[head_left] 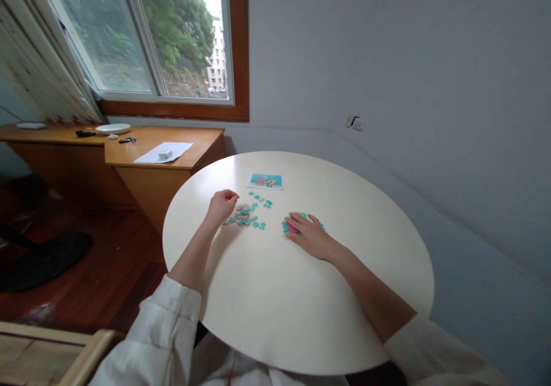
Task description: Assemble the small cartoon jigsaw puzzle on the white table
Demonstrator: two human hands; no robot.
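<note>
My left hand [222,204] is raised over the left side of the loose jigsaw pieces [243,216]. Its fingers are pinched together, and whatever they may hold is too small to make out. These teal and mixed-colour pieces lie in a small heap, with a few strewn toward the back. To the right, my right hand [310,235] lies flat with its fingers spread on a joined section of jigsaw puzzle [294,225], teal with a pink patch. The hand covers much of that section. Behind the heap lies a picture card [266,181] with cartoon figures on teal.
Everything rests on a round white table [275,300]. Beyond its left edge stands a wooden desk [206,139] carrying paper [150,155], a small white box [165,154] and a white plate [113,128]. A wooden chair [86,357] is at the lower left.
</note>
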